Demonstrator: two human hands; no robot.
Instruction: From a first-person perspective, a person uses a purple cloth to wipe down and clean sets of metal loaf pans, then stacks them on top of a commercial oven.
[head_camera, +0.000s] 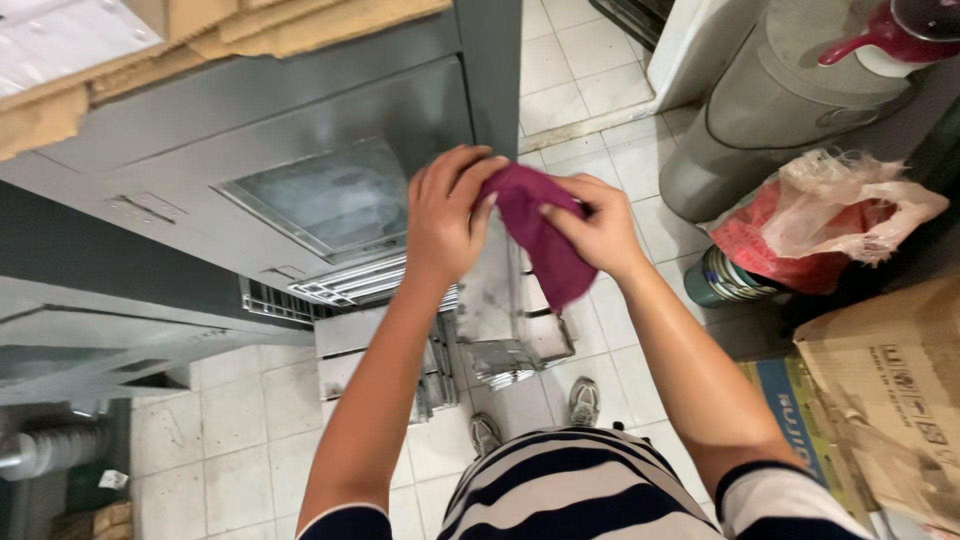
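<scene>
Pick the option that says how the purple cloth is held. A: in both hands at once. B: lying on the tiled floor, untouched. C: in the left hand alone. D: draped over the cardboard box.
A: the left hand and the right hand both grip the purple cloth, which hangs between them above the tiled floor, in front of the grey metal cabinet.

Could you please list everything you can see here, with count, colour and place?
cloth: one, magenta, held between both hands
metal cabinet: one, grey, upper left
metal parts: a stack, silvery, on the floor below the hands
plastic bag: one, red and clear, right
cardboard box: one, brown, lower right
tiled floor: white
shoes: two, grey, bottom centre
left hand: grips the cloth
right hand: grips the cloth
</scene>
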